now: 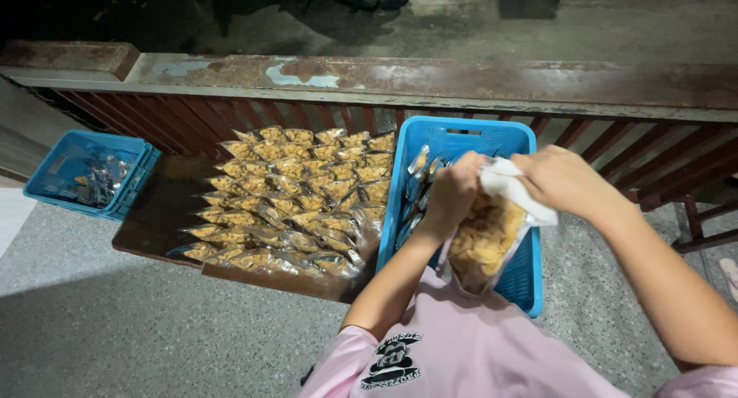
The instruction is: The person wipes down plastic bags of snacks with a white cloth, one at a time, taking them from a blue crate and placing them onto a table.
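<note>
Gripping the mouth of a clear snack bag (483, 244) from both sides, the person holds it in the air over the near end of a blue crate (461, 140), just above a lap covered by a pink shirt (461, 352). The left hand (453, 190) is closed, fingers pinching the bag's upper left edge; the right hand (561, 181) is likewise closed, pinching the white folded top (511, 184) of the same bag from the right. The bag bulges with pale yellow chips and hangs tilted, its bottom toward the shirt. The likeliest trouble, judging from this pose, is a spill: whether the mouth is sealed cannot be told, and if it is open, a tug from either hand or a slackened pinch could tip chips into the crate or onto the shirt. A hard squeeze might also crush the brittle contents. Inside the crate, small silvery packets (419, 187) stand along the left wall, near the left wrist, and a careless elbow could knock them flat. To the left, rows of filled packets (296, 198) lie tight on a dark wooden board (157, 213), some overhanging its near edge, where a bump could slide them onto the grey floor (115, 321). A second blue crate (88, 171) sits well apart on the far left.
</note>
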